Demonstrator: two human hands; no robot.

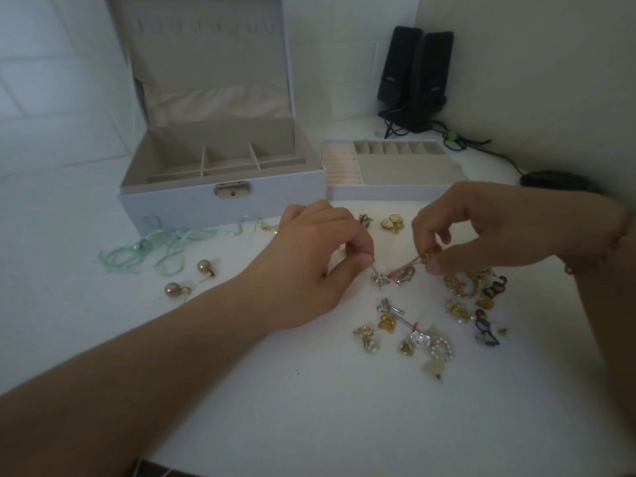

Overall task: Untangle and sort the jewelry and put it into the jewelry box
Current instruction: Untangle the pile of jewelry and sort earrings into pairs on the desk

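Now L hand (pixel 323 256) & R hand (pixel 481 232) pinch tangled chain (pixel 409 266) mid-table (pixel 309 390)

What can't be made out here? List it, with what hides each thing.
Head view only:
- Tangled pieces between the hands: too small and blurred to tell how they link.
- Left hand fingertips: curled under, so its grip point is hidden.
- Jewelry box front compartments: hidden by its front wall.
- Removable tray near edge: partly behind the right hand.
- Jewelry pile: single pieces blurred.
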